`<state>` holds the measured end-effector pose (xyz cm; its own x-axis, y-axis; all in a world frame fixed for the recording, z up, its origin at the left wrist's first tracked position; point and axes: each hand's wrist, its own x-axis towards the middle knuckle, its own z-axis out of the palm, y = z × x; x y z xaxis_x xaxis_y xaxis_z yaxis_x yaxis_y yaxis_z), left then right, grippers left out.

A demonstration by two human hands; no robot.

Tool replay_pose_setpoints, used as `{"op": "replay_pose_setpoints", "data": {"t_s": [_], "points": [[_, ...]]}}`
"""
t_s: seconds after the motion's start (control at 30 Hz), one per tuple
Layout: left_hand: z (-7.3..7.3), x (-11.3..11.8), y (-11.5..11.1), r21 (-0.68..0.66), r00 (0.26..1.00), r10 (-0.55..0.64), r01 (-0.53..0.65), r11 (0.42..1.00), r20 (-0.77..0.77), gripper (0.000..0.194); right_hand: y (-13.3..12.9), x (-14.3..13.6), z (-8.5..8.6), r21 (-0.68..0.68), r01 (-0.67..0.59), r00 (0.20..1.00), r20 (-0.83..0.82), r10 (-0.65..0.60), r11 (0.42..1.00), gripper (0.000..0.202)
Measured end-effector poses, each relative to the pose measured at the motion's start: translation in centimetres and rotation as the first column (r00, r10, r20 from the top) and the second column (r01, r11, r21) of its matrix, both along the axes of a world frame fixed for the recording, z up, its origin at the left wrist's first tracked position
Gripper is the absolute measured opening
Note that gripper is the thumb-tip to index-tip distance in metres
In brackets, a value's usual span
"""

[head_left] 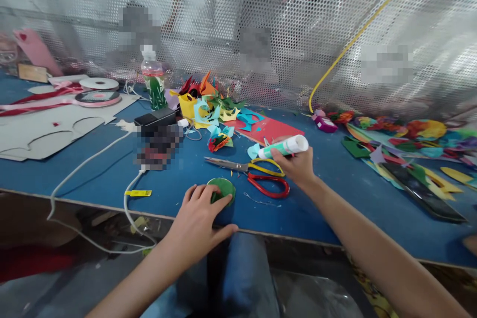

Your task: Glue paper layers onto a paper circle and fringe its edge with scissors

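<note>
My left hand point(199, 211) lies palm down at the table's front edge, its thumb spread away. Its fingertips rest on a round green paper piece point(225, 190), partly covering it. In my right hand point(298, 161) is a white and green glue stick point(285, 146), held tilted above the table with its thick white end up to the right. Below it lie scissors point(248, 168) with one yellow and one red handle, their blades pointing left. A small light-blue paper piece point(253, 151) shows by the glue stick's lower end. Behind the scissors sits a small multicoloured paper flower point(219, 141).
Coloured paper scraps point(203, 107) and a red sheet point(266, 129) lie at the back. A bottle point(153, 79), a black box point(154, 120) and white cables point(84, 156) are on the left. A dark phone point(421, 191) and paper pieces lie right. A perforated metal panel point(223, 20) stands behind.
</note>
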<state>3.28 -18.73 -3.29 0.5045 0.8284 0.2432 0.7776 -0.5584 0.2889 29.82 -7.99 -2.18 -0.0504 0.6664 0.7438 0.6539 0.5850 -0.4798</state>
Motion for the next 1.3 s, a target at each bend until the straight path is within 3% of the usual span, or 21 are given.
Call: {"op": "replay_pose_setpoints", "data": {"t_s": [0.2,0.3,0.4,0.53,0.73,0.87,1.07,1.17,1.3], "points": [[0.5,0.0,-0.1,-0.103,0.999,-0.017,0.012,0.995,-0.05,0.046,0.9,1.3,-1.8,-0.115,0.027,0.999,-0.027,-0.031,0.993,0.028],[0.4,0.4,0.0,-0.073,0.995,0.02,-0.027,0.997,-0.094,0.058,1.2,1.7,-1.8,-0.179,0.068,0.996,-0.052,-0.078,0.982,0.027],[0.4,0.8,0.5,0.011,0.987,0.02,-0.019,1.0,-0.158,0.078,1.4,1.9,-1.6,-0.228,0.111,0.987,-0.086,-0.133,0.967,0.027],[0.2,0.9,1.0,0.109,0.966,-0.049,0.079,0.991,-0.254,0.087,1.8,1.6,-0.7,-0.262,0.118,0.977,-0.143,-0.16,0.958,0.029],[-0.4,-0.5,0.8,0.161,0.944,-0.129,0.184,0.97,-0.304,0.087,4.2,1.5,1.0,-0.262,0.04,0.983,-0.164,-0.086,0.964,0.027],[-0.7,-1.2,0.3,0.153,0.954,-0.145,0.189,0.97,-0.261,0.083,7.2,1.1,0.8,-0.286,0.059,0.988,-0.123,-0.098,0.956,0.032],[-0.3,-1.8,0.1,0.057,0.978,-0.169,0.177,0.983,-0.122,0.084,9.0,-2.8,0.5,-0.288,0.024,1.0,-0.007,-0.027,0.957,0.035],[-0.6,-1.8,0.0,0.069,0.988,-0.139,0.144,0.987,-0.067,0.07,9.0,-6.1,1.6,-0.281,-0.058,0.989,0.114,0.094,0.958,0.034],[-1.3,-1.5,-0.2,0.106,0.994,-0.106,0.108,0.988,-0.029,0.063,9.7,-11.6,3.4,-0.385,-0.145,0.929,0.263,0.259,0.912,0.032]]}}
